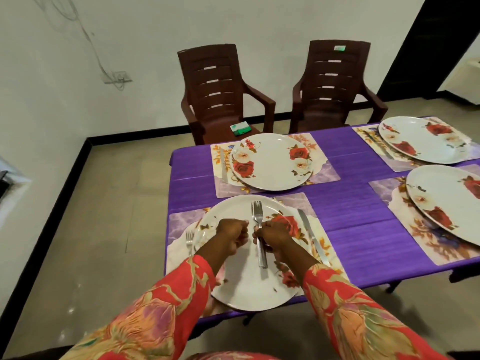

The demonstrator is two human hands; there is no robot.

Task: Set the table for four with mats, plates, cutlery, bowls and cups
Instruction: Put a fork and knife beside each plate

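Forks [258,229], two or more bunched together, tines toward 12 o'clock, held above the near plate [241,279]. Right hand [272,237] is wrapped round their handles at mid-length; handle ends stick out toward 6 o'clock. Left hand [231,233] sits just at 9 o'clock of the bunch, fingers curled into a fist; I cannot tell whether it pinches anything. Both sleeves are red with a floral print.

Head view, near setting: the plate lies on a floral mat [181,224]. A single fork [190,240] rests on the mat at the plate's 9 o'clock, a knife [311,235] on the mat at its 3 o'clock.

Purple-covered surface [350,211] carries three more settings. At 12 o'clock from the near one, a rose-pattern plate [271,165] on its mat, a knife [224,165] along its 9 o'clock side. At 2 o'clock, a far plate [420,141] on a mat, with a knife [379,145] at 9 o'clock of it. At 3 o'clock, a fourth plate [441,201], cut by the frame edge, on its mat.

Beyond the surface, two brown plastic chairs [220,92] stand against the wall; a small green-and-white box [240,129] lies on the left seat.
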